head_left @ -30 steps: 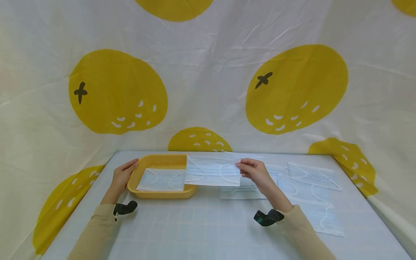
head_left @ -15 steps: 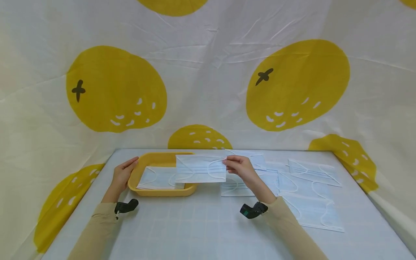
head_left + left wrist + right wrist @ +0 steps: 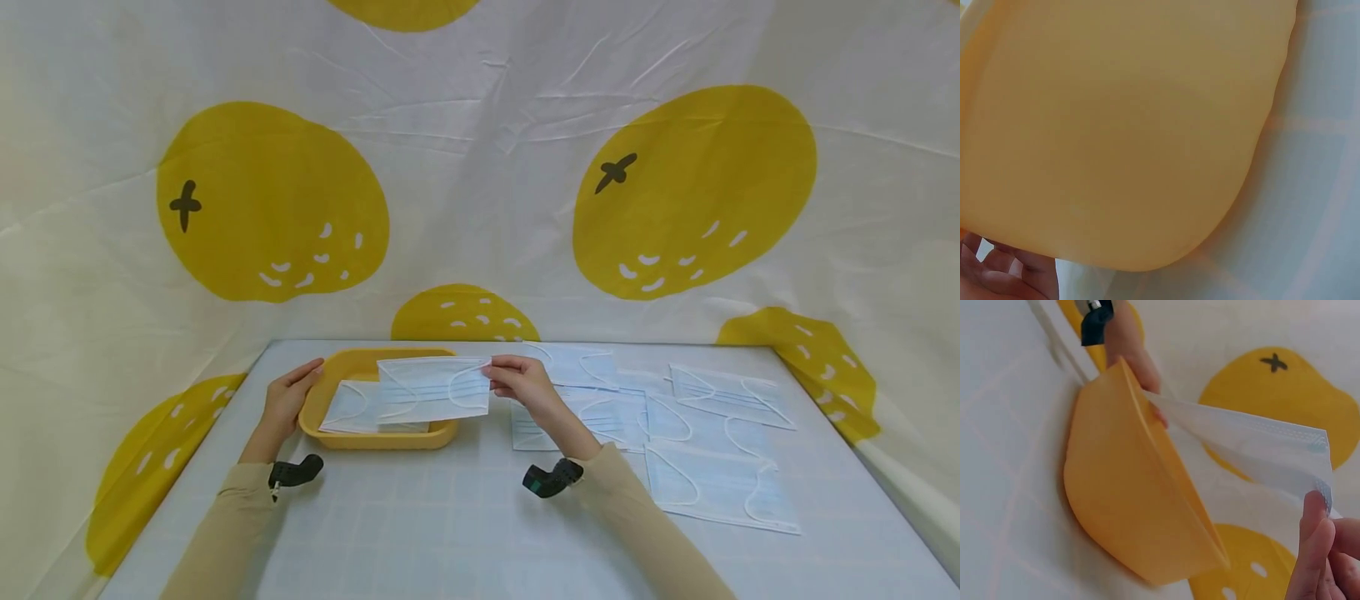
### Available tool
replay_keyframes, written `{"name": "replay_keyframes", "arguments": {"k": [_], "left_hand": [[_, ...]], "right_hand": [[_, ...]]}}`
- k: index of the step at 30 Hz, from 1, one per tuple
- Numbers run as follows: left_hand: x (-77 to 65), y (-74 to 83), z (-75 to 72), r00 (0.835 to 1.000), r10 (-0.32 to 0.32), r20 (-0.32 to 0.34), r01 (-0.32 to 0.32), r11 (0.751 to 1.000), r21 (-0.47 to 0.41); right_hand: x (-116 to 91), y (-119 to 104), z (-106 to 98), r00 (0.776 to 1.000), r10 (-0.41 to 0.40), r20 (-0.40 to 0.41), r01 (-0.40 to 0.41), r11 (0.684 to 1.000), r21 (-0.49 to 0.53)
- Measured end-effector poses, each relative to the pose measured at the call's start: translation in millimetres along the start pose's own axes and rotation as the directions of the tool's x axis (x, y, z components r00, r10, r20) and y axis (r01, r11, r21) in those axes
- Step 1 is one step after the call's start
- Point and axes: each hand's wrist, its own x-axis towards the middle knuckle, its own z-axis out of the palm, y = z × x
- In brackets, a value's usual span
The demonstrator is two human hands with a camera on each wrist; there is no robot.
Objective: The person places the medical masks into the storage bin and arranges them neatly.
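Note:
My right hand (image 3: 522, 385) pinches a pale blue face mask (image 3: 433, 392) by its right edge, thumb against fingers. In the head view this mask overlaps the right half of a yellow plastic tray (image 3: 375, 443). The right wrist view shows the held mask (image 3: 1254, 440) stretching out above the tray's rim. Inside the tray lies another mask (image 3: 348, 407), partly hidden by the held one. At the tray's left end my left hand (image 3: 287, 400) grips the rim; its fingers (image 3: 1035, 275) show beside the tray wall (image 3: 1122, 156) in the left wrist view.
Several more masks lie flat on the right side of the table, among them one at the back (image 3: 573, 365), one at far right (image 3: 731, 396) and one nearer the front (image 3: 720, 487). A fruit-patterned curtain (image 3: 480, 183) hangs behind the table (image 3: 420, 533).
My right hand has moved left with the mask, carrying it from beside the tray's right end to over the tray. The left hand has stayed at the tray's left rim.

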Motion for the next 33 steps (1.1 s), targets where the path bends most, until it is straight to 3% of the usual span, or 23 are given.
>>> {"name": "replay_keyframes", "arguments": {"k": [10, 20, 33], "left_hand": [[1.8, -3.5, -5.4, 1.0, 0.017, -0.006, -0.017, 1.0, -0.023], [1.2, -2.6, -4.1, 1.0, 0.011, -0.012, -0.01, 1.0, 0.023], [4.2, -1.7, -0.5, 1.0, 0.023, -0.016, -0.023, 1.0, 0.008]], "right_hand": [[12.9, -1.8, 25.9, 1.0, 0.005, -0.002, -0.005, 1.0, 0.006], [21.3, -2.7, 54.7, 0.999, -0.015, 0.045, 0.014, 1.0, 0.016], [26.4, -2.2, 74.9, 1.0, -0.007, 0.03, 0.005, 0.999, 0.047]]}}
